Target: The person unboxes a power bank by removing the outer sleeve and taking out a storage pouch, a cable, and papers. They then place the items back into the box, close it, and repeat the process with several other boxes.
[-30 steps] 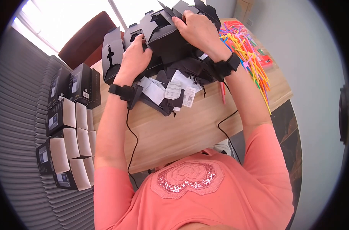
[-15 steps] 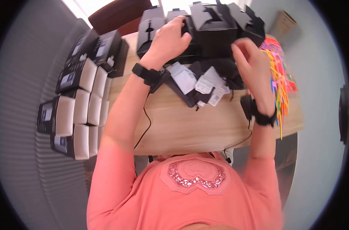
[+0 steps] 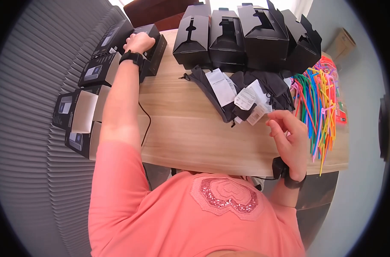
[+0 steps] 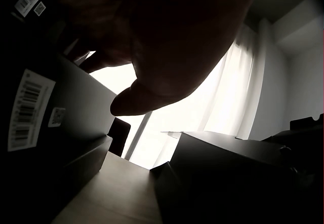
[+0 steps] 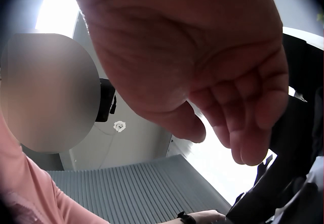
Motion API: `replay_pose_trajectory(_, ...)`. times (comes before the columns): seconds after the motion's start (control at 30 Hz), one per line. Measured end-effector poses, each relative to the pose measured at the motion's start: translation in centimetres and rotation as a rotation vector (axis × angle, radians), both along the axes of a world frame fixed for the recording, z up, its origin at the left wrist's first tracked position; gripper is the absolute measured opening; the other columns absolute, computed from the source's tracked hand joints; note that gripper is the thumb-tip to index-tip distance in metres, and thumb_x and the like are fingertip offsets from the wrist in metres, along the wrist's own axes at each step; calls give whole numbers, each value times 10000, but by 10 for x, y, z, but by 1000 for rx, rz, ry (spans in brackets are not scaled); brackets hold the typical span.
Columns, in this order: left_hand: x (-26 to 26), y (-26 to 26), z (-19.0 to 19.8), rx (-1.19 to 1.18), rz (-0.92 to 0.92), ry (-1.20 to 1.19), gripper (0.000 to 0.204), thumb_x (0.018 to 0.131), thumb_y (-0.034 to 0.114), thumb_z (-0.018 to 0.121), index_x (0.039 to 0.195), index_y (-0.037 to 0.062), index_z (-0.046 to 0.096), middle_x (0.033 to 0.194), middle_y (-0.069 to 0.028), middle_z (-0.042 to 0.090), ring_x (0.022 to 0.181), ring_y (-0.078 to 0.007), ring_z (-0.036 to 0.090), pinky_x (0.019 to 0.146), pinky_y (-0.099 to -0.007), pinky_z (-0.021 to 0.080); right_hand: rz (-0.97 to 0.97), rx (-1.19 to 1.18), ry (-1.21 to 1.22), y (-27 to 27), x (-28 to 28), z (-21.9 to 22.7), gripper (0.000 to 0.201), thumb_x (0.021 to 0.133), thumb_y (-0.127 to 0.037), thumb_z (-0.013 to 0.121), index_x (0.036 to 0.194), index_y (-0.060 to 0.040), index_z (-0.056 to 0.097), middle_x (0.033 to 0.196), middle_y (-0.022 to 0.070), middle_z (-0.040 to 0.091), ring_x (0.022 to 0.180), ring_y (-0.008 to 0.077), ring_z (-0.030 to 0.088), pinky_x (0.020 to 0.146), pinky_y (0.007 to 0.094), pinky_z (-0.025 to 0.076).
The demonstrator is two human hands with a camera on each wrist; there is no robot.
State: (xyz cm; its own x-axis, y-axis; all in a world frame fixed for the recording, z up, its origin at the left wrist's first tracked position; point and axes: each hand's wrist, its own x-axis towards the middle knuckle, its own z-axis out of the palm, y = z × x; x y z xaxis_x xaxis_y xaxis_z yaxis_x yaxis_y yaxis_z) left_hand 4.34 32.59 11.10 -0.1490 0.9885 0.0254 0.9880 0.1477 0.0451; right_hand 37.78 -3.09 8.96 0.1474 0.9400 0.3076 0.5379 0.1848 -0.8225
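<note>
At the back left of the table, my left hand [image 3: 139, 43] spans the top of a closed black box [image 3: 148, 30]. In the left wrist view its fingers reach over the top of the barcoded box [image 4: 76, 113], and the thumb lies along the near edge. Held low over the table's right half is my right hand [image 3: 292, 141], with loosely curled fingers and nothing in them. Just beyond it lie dark cloth pouches [image 3: 278, 85] with white paper slips [image 3: 220, 88] on top. The right wrist view shows its bare palm [image 5: 167, 47].
Black boxes with opened flaps [image 3: 263, 43] stand in a row along the back. Colourful bendy straws [image 3: 323, 111] lie at the right, beside a cardboard box [image 3: 341, 45]. Boxes with white open ends [image 3: 83, 113] are stacked at the left. A thin cable [image 3: 148, 124] trails from the left wrist.
My left hand has left the opened boxes and moved left onto the closed black box. My right hand has drawn back toward the body from the rear row. The head view has swung left.
</note>
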Motion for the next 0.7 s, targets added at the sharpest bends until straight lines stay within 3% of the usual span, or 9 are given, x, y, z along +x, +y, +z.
replay_pose_trajectory(0.03,1,1,-5,-31,30,-14,602,843,280,539,1390,29,547,1502,-220,441,1405,-396,397,1132,-483,343,-3,-5,7,-1,1,-1,112,872,-25,675,977,8,661,761,60,645,603,112,556,541,262,419)
replay_pose_trajectory(0.33,1,-4,-7,38,66,-28,770,816,409,589,1488,90,389,1482,-229,453,1348,-457,455,1109,-546,350,27,6,-26,3,7,-6,120,873,-22,674,989,0,655,787,66,656,605,132,564,552,268,435)
replay_pose_trajectory(0.57,2,2,-6,41,120,-55,829,786,462,609,1499,108,377,1494,-212,442,1363,-467,429,1105,-567,320,39,14,-32,1,7,-6,122,880,-33,669,996,1,652,805,77,653,620,157,571,559,279,440)
replay_pose_trajectory(0.7,1,5,-10,52,147,-1,858,779,485,619,1505,102,371,1505,-194,426,1380,-428,416,1106,-553,318,34,9,-52,-2,9,-7,117,882,-35,667,994,-2,654,801,79,649,619,158,571,557,279,440)
